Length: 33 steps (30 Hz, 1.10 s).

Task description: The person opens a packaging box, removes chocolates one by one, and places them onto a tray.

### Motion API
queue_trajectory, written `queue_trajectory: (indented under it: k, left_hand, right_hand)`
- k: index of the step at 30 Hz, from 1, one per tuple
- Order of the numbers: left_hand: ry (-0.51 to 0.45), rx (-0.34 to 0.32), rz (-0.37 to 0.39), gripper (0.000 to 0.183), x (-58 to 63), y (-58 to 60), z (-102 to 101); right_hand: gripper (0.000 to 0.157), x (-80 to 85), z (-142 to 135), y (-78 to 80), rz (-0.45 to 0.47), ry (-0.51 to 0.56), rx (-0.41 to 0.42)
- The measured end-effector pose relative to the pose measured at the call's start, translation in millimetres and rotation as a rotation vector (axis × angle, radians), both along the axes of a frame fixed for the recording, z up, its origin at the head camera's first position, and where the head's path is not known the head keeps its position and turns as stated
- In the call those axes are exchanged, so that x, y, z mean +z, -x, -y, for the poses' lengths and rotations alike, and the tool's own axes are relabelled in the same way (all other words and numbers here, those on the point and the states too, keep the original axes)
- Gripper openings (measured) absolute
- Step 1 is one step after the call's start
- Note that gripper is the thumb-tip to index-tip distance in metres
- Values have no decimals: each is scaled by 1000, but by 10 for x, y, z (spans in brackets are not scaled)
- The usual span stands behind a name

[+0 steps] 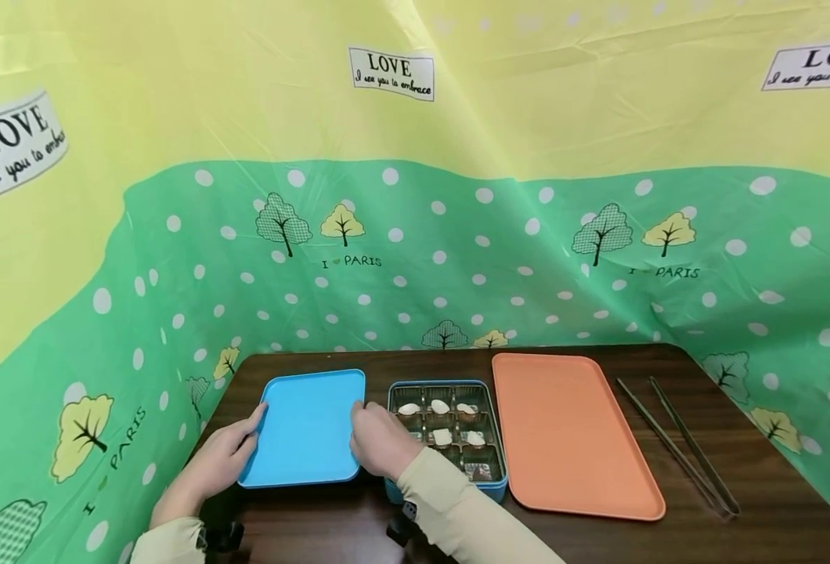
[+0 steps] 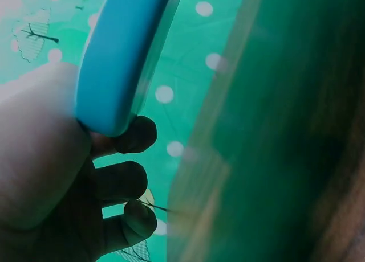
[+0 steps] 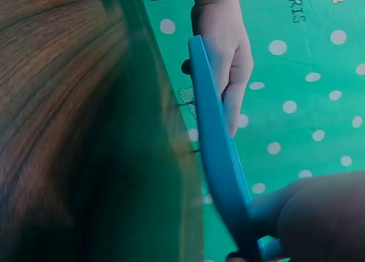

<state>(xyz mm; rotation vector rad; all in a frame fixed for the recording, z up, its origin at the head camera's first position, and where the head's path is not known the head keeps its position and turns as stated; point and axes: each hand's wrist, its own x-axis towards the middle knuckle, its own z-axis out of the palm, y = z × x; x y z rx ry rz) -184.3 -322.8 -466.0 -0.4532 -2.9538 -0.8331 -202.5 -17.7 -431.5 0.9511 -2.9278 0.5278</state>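
Note:
A flat, rounded-square blue lid [image 1: 304, 429] is held off the table between both hands. My left hand [image 1: 212, 468] grips its left edge, and in the left wrist view the lid's side [image 2: 117, 62] lies between thumb and fingers. At the right edge my right hand [image 1: 383, 440] pinches the lid, with the forearm crossing in front of a blue box [image 1: 492, 491]. The right wrist view shows the lid [image 3: 217, 142] edge-on, clear of the table. Inside the box, a divided insert holds several small white pieces [image 1: 442, 436]; its lower left part is hidden by the hand and sleeve.
An orange tray [image 1: 573, 439] lies just right of the box. Farther right, long metal tongs [image 1: 697, 450] rest spread on the dark wooden table [image 1: 330, 533]. A green and yellow printed curtain [image 1: 415, 258] encloses the table's back and sides.

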Motion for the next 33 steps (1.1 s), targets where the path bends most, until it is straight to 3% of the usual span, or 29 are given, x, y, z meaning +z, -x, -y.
queue_trajectory:
  k: [4,8,13,21,33]
  left_hand:
    - [34,1,28,52,-107,27,34]
    - [57,-7,78,52,-203,61,46]
    - [86,0,140,54,-261,92,38]
    - [129,12,178,54,-281,133,4]
    - [206,47,190,52,-231,128,-34]
  right_hand:
    - [27,-73,123,12,27,-64,-25]
    - [7,-179,228,-4,-52,-169,-36]
    - [15,-263,333,-41,-164,-288,-68]
    - [11,-309,397,-63,-54,-267,-94]
    - [16,-396,453,-113,-24,-263,-125]
